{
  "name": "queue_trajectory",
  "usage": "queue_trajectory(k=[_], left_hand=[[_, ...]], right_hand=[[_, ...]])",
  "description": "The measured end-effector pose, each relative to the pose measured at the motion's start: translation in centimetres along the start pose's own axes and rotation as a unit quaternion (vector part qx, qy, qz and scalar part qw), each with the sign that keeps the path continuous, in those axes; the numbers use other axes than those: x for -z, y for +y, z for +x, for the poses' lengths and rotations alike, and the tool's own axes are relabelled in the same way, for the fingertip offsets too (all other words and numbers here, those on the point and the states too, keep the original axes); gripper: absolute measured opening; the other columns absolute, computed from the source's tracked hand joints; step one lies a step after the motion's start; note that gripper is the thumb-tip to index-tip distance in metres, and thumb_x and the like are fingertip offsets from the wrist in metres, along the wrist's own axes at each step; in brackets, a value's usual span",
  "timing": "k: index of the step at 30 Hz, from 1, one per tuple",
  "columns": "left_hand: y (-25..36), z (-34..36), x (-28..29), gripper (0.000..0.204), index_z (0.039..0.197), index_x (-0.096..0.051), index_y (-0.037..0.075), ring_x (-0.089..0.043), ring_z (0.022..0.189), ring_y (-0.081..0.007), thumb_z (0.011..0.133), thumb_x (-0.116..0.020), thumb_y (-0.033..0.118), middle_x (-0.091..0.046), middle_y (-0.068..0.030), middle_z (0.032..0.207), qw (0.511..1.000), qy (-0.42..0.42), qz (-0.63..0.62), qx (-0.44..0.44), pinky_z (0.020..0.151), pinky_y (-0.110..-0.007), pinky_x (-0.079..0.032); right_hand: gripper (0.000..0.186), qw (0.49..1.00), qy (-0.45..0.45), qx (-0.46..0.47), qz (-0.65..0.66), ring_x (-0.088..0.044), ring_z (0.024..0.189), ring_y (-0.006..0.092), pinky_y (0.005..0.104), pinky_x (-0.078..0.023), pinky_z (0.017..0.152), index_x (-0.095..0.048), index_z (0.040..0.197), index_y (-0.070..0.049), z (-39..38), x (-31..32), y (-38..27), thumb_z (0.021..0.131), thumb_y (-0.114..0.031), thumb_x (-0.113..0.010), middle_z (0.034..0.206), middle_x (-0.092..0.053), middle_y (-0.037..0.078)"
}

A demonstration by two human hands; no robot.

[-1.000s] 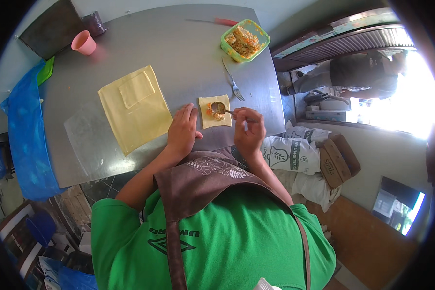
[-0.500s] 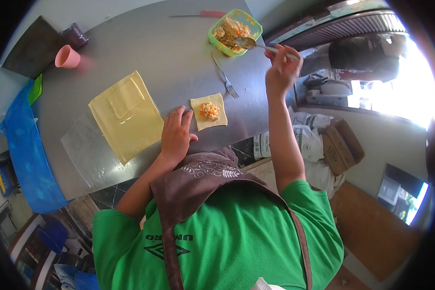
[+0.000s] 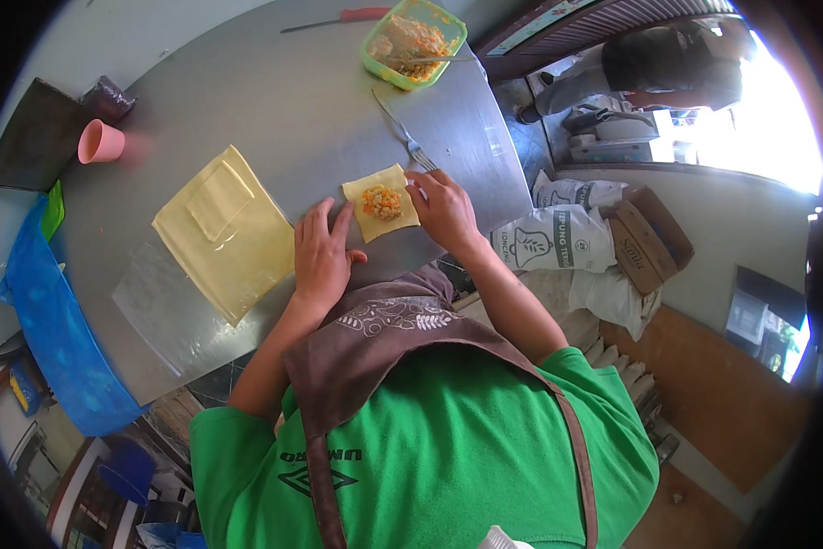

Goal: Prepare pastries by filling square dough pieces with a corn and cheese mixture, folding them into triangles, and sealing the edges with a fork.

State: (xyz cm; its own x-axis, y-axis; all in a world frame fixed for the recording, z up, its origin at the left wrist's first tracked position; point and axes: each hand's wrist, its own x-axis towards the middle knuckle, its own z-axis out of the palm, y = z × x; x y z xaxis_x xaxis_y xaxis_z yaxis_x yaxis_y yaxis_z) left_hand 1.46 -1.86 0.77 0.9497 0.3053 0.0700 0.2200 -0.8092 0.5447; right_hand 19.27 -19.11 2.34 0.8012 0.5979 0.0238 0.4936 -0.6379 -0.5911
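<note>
A small square dough sheet (image 3: pixel 367 226) lies flat on the steel table, with a mound of orange and pale filling (image 3: pixel 382 202) in its middle. My right hand (image 3: pixel 446 212) is at its right edge, thumb and curled fingers closed on the rim. On the table left of the dough rests my left hand (image 3: pixel 320 254), fingers stretched out and tips by the left edge, holding nothing. Farther off, a spoon (image 3: pixel 439 59) lies in a green container (image 3: pixel 368 62) of filling. Beyond my right hand's fingertips lies a fork (image 3: pixel 402 130).
Larger yellow dough sheets (image 3: pixel 256 261), with smaller squares on top, lie left on clear plastic (image 3: pixel 160 311). A pink cup (image 3: pixel 101 142) stands far left, a red-handled knife (image 3: pixel 361 15) at the back. White sacks (image 3: pixel 558 240) and a carton (image 3: pixel 645 242) are right; a person (image 3: pixel 654 69) stands beyond.
My right hand has let go of the spoon, leaving it in the container, and has come down to the dough square's right edge. My left hand stays beside the dough.
</note>
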Motion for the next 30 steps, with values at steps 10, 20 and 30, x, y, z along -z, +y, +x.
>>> queue_trajectory(k=[10, 20, 30], left_hand=[[0.2, 0.5, 0.5, 0.091, 0.153, -0.060, 0.019, -0.054, 0.132, -0.0361, 0.070, -0.094, 0.035, -0.055, -0.0186, 0.143, 0.998, -0.032, 0.038, -0.041, 0.112, -0.050, -0.040], [-0.2, 0.6, 0.3, 0.098, 0.160, -0.053, 0.025, -0.049, 0.132, -0.0395, 0.073, -0.091, 0.046, -0.048, -0.0178, 0.146, 0.993, -0.052, 0.085, -0.059, 0.114, -0.053, -0.038], [0.6, -1.1, -1.4, 0.048, 0.131, -0.077, 0.020, -0.056, 0.117, -0.0267, 0.085, -0.085, 0.031, -0.061, -0.0055, 0.115, 0.980, 0.022, 0.049, -0.193, 0.103, -0.046, -0.041]], right_hand=[[0.021, 0.996, -0.014, -0.090, 0.019, -0.073, 0.098, 0.0415, 0.0490, -0.058, 0.087, -0.081, 0.107, -0.005, 2.1, -1.8, -0.1, 0.095, -0.020, -0.072, 0.107, -0.075, 0.021], [0.025, 0.973, 0.001, -0.124, 0.196, -0.074, 0.102, 0.0372, 0.0433, -0.058, 0.089, -0.076, 0.113, -0.002, 1.0, -1.1, 0.2, 0.093, -0.018, -0.076, 0.108, -0.077, 0.019], [0.035, 0.978, 0.013, 0.203, -0.048, -0.067, 0.097, 0.0248, 0.0389, -0.058, 0.088, -0.081, 0.117, -0.021, -8.1, -0.2, 2.1, 0.085, -0.010, -0.073, 0.111, -0.069, 0.003]])
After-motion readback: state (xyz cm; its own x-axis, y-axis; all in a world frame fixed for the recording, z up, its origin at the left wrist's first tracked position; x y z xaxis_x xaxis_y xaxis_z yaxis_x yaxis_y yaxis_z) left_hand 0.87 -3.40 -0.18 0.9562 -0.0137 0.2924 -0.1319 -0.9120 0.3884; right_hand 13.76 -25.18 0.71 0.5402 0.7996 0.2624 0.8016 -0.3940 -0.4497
